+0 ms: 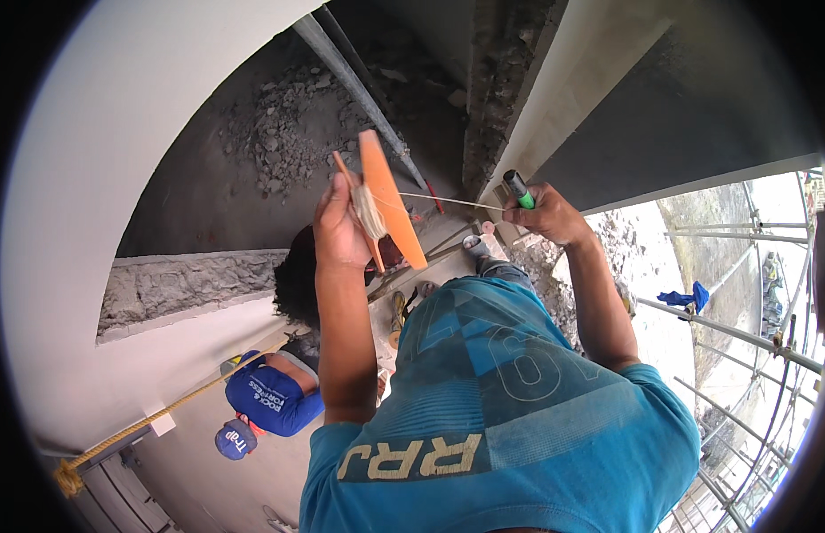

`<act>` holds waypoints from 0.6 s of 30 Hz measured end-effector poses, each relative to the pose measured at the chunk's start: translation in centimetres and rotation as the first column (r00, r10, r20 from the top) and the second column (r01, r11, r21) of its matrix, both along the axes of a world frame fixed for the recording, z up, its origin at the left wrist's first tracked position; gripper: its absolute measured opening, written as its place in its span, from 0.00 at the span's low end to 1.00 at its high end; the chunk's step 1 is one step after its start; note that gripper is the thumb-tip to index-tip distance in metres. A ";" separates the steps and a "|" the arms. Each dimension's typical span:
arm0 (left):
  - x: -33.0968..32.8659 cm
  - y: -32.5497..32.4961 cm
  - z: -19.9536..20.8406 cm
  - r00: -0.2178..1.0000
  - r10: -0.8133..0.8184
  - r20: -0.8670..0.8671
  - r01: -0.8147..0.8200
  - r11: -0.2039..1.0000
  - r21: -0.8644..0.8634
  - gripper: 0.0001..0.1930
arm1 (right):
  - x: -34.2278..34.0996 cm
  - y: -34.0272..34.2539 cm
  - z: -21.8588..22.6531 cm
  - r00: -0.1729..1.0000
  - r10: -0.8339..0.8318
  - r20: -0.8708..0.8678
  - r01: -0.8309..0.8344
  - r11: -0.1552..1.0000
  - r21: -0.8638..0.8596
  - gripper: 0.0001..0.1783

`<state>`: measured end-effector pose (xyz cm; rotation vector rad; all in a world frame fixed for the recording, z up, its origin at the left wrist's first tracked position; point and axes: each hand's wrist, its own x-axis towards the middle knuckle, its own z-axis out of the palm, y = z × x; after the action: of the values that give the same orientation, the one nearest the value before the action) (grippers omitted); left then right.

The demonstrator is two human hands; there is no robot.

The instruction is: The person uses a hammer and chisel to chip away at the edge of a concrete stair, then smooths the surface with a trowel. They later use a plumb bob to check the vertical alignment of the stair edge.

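Observation:
My left hand (339, 218) is closed around an orange string reel (391, 200), raised in front of my chest. Pale string (370, 211) is wound around the reel's middle. From there a taut length of string (452, 200) runs across to my right hand (554, 216). That hand is closed on a marker (519, 189) with a black end and a green body, its black end pointing up and left. The string meets my right fingers next to the marker; how they pinch it is hidden.
Below left, a person in a blue shirt (275, 391) bends near a yellow rope (168, 410). Another person's dark hair (295, 280) shows behind my left forearm. A metal pole (354, 84) slants past rubble (279, 124). Scaffold pipes (741, 333) with a blue cloth (686, 298) stand right.

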<state>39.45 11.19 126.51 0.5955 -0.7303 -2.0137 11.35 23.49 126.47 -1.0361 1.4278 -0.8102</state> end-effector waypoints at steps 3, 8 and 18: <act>-1.7 0.0 2.0 0.705 -0.148 0.693 0.542 0.743 -0.392 0.19 | -1.0 -1.2 -2.3 0.997 -0.052 0.051 0.059 0.988 -0.142 0.06; -2.4 -0.1 -1.4 0.175 0.527 0.832 0.785 0.436 -0.441 0.17 | 0.2 -1.4 -2.8 1.000 -0.015 -0.028 0.013 0.995 -0.097 0.06; -1.0 -1.3 2.4 0.980 -0.070 0.185 0.108 0.973 -0.202 0.17 | 0.9 -2.5 -5.0 0.996 -0.087 0.007 0.087 0.971 -0.221 0.07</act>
<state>38.41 9.85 128.89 0.6301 -1.0813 -1.9479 12.29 21.00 121.43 -1.1481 1.4155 -1.0505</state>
